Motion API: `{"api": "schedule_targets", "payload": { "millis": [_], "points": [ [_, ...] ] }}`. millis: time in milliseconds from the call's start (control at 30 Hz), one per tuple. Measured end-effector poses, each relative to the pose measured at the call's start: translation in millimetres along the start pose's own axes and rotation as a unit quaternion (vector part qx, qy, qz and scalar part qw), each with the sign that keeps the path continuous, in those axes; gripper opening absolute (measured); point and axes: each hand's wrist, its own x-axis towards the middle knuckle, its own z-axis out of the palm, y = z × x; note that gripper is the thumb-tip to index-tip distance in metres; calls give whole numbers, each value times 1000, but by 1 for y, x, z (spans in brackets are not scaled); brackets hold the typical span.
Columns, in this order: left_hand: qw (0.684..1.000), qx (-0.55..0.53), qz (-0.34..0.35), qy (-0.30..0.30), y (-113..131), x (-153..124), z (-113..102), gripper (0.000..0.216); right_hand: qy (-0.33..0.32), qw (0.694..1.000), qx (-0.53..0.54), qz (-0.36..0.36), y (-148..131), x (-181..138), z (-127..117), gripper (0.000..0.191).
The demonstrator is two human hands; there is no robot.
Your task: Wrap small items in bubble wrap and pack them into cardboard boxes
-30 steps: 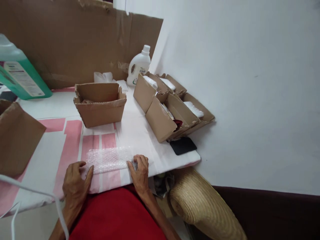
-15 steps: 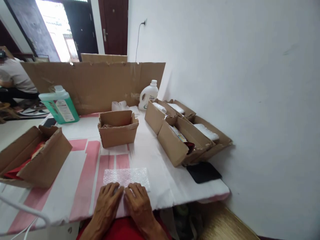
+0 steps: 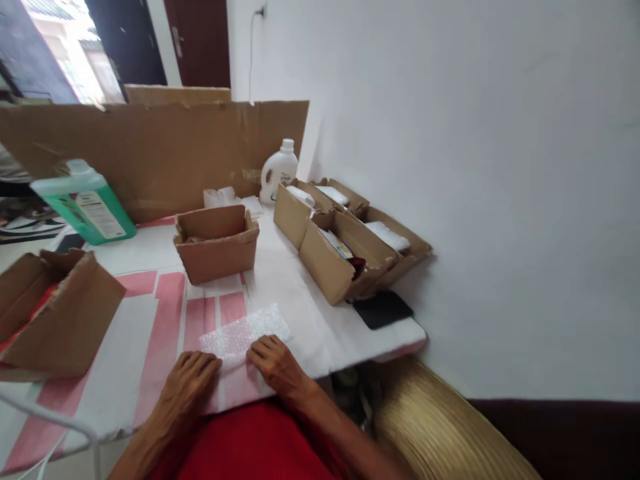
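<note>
A sheet of bubble wrap (image 3: 245, 337) lies flat near the front edge of the table (image 3: 305, 313), on its white and pink cover. My left hand (image 3: 189, 389) rests palm down at the sheet's near left corner, fingers stretched out. My right hand (image 3: 277, 366) lies on the sheet's near right edge, fingers flat and pressing it down. Neither hand grips anything.
An open cardboard box (image 3: 217, 241) stands behind the sheet. Several open boxes (image 3: 345, 250) with wrapped items line the wall at right, a black flat object (image 3: 383, 309) beside them. Another box (image 3: 55, 313) sits left. A green jug (image 3: 83, 203), a white bottle (image 3: 279, 170) and a cardboard panel (image 3: 150, 150) stand behind.
My hands came together from the sheet's two ends to its near edge. The sheet now lies slightly skewed. The camera view lifted, then shifted.
</note>
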Motion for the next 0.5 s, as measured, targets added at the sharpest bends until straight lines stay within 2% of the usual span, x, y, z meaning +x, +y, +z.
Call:
{"api": "schedule_targets", "payload": {
  "millis": [100,233,367,500],
  "points": [
    [1000,-6,16,-13,9,2,-3,30,-19,999,25,21,-2,-2,-16,6],
    [998,-52,12,-40,31,15,-14,21,-12,994,96,58,-16,-13,-26,37],
    [990,-119,38,-63,41,43,-25,17,76,975,176,113,-30,-32,-15,21],
    [972,-221,12,-82,25,86,-18,21,155,925,264,224,-38,-31,-10,15]
  ]
}}
